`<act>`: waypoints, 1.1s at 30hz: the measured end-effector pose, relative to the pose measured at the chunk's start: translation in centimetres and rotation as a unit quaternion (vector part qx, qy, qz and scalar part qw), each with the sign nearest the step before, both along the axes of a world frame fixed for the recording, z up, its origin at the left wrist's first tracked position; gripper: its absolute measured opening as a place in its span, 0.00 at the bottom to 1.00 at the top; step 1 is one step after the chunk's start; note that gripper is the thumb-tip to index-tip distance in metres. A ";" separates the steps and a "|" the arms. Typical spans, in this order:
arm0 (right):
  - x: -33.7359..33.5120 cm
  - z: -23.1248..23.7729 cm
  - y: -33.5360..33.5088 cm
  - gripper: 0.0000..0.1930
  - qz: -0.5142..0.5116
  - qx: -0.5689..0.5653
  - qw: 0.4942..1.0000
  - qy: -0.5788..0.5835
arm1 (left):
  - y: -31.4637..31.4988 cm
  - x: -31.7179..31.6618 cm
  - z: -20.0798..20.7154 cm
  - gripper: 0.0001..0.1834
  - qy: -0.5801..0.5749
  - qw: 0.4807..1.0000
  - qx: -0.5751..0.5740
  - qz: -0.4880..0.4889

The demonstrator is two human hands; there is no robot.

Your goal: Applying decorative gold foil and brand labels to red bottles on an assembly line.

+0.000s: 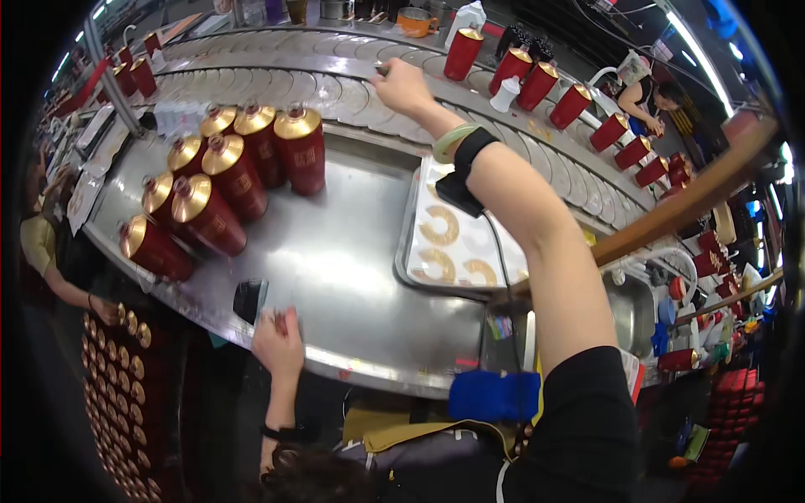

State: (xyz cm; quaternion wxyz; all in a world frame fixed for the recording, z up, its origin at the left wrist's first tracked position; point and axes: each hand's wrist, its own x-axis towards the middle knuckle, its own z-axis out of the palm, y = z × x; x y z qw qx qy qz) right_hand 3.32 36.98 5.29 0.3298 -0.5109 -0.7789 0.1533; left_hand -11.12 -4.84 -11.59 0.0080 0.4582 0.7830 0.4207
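My right hand (404,87) reaches out over the conveyor belt (352,90), its fingers closed around a small dark thing (383,70) of which only the end shows. At the near edge of the steel worktable (335,251), my left hand (279,342) is curled closed; what it holds, if anything, is hidden. Just beyond that hand lies a dark flat object (249,300). Several dark red bottles with gold shoulders (299,151) stand grouped on the table's left side. Under my right forearm is a tray (406,251) with a white sheet of gold, ring-shaped labels (438,226).
More red bottles (537,84) and a white bottle (505,94) stand along the conveyor. A wooden bar (688,193) crosses at right, above a sink (629,314). At lower left, a person's hand (105,310) touches packed gold-topped bottles (113,386). Another person (646,105) is at far right.
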 end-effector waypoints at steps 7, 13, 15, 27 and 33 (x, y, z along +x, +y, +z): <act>9.9 3.0 16.5 0.23 -0.187 0.064 0.953 -0.231 | -0.5 -0.3 0.9 0.18 -0.038 0.994 -0.088 0.049; 15.3 1.9 24.8 0.39 -0.292 0.069 0.920 -0.253 | -2.1 -0.3 -1.4 0.18 -0.078 0.957 -0.223 0.167; 15.6 1.2 27.0 0.42 -0.296 0.074 0.914 -0.266 | -1.5 -0.2 -1.5 0.18 -0.087 0.959 -0.221 0.157; 10.1 1.6 26.5 0.39 -0.269 0.162 0.906 -0.285 | -0.9 0.1 1.3 0.17 -0.061 0.979 -0.169 0.094; 5.7 -0.6 19.5 0.15 -0.286 0.101 0.945 -0.124 | 0.0 -0.2 1.4 0.17 -0.010 0.996 -0.078 0.050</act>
